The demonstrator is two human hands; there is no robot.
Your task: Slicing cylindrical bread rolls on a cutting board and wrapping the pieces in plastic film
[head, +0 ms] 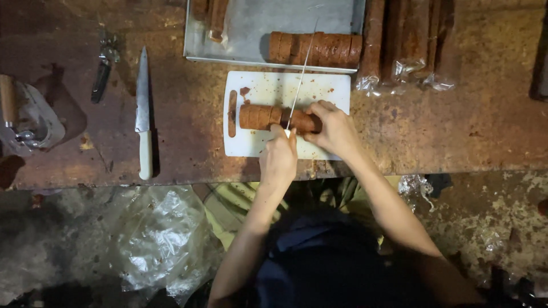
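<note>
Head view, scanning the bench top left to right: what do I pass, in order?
Wooden-handled tool → dark tongs → white-handled knife → white cutting board → brown log being sliced → left hand with the thin knife → right hand → wrapped brown logs.

1. Tabletop: brown, rusty and stained.
2. White cutting board at the near edge, centre.
3. Metal tray just behind the board.
4. White-handled knife lying left of the board.
5. Wrapped brown logs at the right rear.
6. Dark-handled tool at far left.
</note>
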